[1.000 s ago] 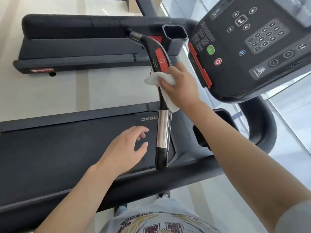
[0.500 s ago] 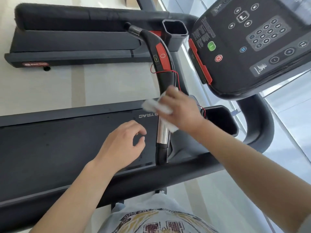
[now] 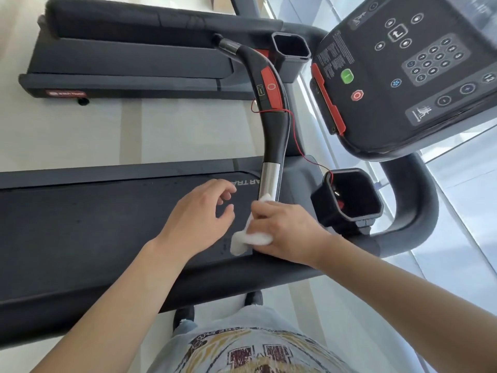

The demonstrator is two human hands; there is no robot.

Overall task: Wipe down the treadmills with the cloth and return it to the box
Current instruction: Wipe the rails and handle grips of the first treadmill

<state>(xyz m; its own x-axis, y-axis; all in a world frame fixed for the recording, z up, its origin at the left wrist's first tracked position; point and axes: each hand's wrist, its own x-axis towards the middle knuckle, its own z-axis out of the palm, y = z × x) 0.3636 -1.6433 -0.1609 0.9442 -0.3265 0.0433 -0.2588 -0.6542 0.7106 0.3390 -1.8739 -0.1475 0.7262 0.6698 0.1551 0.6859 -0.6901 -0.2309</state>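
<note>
Head view: the right hand (image 3: 285, 232) grips the white cloth (image 3: 248, 239), fingers curled round it and the near end of the treadmill's handrail (image 3: 271, 135). It has slid down from the red-panelled bend a second ago, so this rail looks nearly wiped. The left hand (image 3: 199, 216) hovers over the belt (image 3: 94, 224), fingers loosely curled, empty. No box is visible.

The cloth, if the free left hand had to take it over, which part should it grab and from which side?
Probably the loose white tail of the cloth, which hangs out below the right hand gripping it around the handrail. Come from the left, over the belt, where the left hand hovers open.
</note>
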